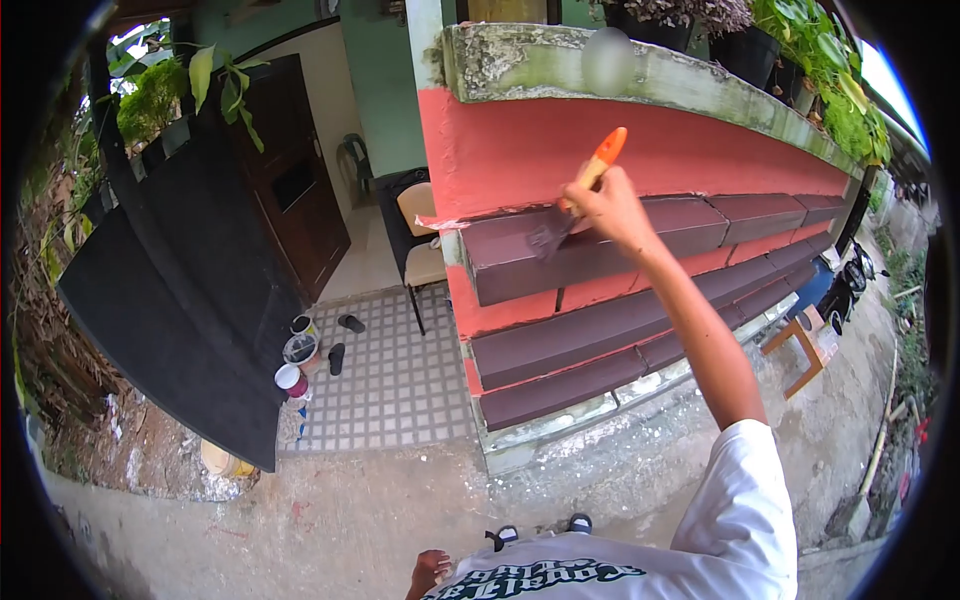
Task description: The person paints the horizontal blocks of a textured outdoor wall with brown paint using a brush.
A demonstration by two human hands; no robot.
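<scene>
My right hand (612, 212) is closed around a paintbrush (606, 152) with an orange and pale wooden handle. The handle points up, and the dark bristles hang down at the top purple-brown ledge (620, 240) of the wall. Whether the bristles touch it is hard to tell. Around the ledges, the wall (560, 150) is coral red. Low in the view, my left hand (430, 568) hangs beside my body with curled fingers; whether it holds anything cannot be made out.
Paint buckets (291, 379) and dark slippers (337, 358) sit on the tiled floor (400, 400). A chair (420, 235) stands beside the wall's left end. Potted plants (745, 50) line the mossy top slab. Farther right are a wooden stool (800, 350) and a motorcycle (855, 285).
</scene>
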